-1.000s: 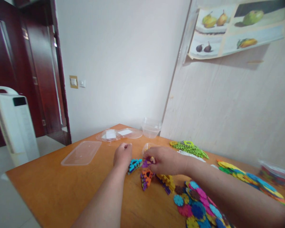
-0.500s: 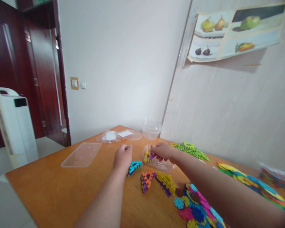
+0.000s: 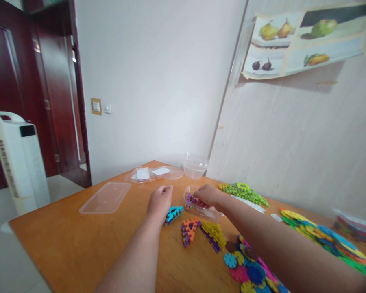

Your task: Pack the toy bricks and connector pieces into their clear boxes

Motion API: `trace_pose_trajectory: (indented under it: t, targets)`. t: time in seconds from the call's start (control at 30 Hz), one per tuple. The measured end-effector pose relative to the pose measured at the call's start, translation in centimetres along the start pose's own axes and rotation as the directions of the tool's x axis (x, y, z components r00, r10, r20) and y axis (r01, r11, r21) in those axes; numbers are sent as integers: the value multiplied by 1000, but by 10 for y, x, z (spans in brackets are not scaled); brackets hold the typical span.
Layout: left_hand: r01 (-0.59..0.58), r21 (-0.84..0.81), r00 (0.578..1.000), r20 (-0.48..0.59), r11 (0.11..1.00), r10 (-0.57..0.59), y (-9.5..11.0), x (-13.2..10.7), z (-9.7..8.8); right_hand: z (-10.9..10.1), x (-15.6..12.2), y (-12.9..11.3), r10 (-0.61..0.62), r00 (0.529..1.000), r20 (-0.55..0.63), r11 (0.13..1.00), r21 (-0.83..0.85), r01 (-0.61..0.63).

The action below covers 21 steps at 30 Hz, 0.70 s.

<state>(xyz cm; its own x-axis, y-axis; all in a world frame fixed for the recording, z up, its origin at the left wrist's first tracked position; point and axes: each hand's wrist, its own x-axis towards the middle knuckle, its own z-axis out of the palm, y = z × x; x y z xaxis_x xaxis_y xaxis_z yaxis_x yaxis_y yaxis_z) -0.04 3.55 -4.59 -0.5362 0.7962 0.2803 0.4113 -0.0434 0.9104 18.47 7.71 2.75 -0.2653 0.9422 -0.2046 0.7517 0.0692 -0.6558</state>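
My right hand (image 3: 208,195) is closed at its fingertips on a purple notched plastic building piece (image 3: 191,199), inside a clear plastic container (image 3: 212,214). The hand covers part of the container. My left hand (image 3: 159,202) rests closed to the left; whatever its fingers hold, if anything, is hidden. Just right of it lies a stack of blue triangular building pieces (image 3: 174,213). Nearer to me are an orange-topped triangular stack (image 3: 190,228) and a yellow stack with purple pieces beneath (image 3: 214,233).
Colourful notched discs (image 3: 253,272) are piled at front right. Green pieces (image 3: 247,194) and large coloured discs (image 3: 326,238) lie along the wall side. A clear bowl (image 3: 195,167), round lids (image 3: 171,173) and a rectangular lid (image 3: 105,198) occupy the back and left of the table.
My right hand has lowered the purple piece into the clear container, over the yellow piece seen there before. My left hand has stayed closed in nearly the same place.
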Motion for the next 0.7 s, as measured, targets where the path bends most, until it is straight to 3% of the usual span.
trace_pose_trajectory:
  t: [0.2, 0.3, 0.37, 0.43, 0.53, 0.6, 0.7]
  targets:
    - [-3, 12, 1000, -7, 1000, 3, 1, 1, -1, -5, -10, 2, -107, 994, -36, 993, 43, 109]
    - [6, 34, 1000, -3, 999, -6, 5, -1, -2, -13, -31, 0, -219, 975, -45, 975, 35, 221]
    - [15, 47, 1000, 3, 999, -15, 8, -2, -4, -18, -51, 0, -317, 948, 9, 949, 4, 317]
    - [23, 53, 1000, 13, 998, -23, 10, -3, -5, -21, -71, -2, -512, 846, 151, 826, -184, 533]
    - [32, 49, 999, 26, 998, -33, 11, -3, -5, -23, -97, -6, -605, 723, 333, 611, -388, 690]
    - [37, 47, 999, 33, 998, -38, 10, -2, -5, -22, -108, -11, -614, 675, 408, 487, -477, 732]
    - [26, 44, 999, 39, 999, -28, 7, -1, -4, -16, -114, -17, -611, 651, 452, 373, -560, 739]
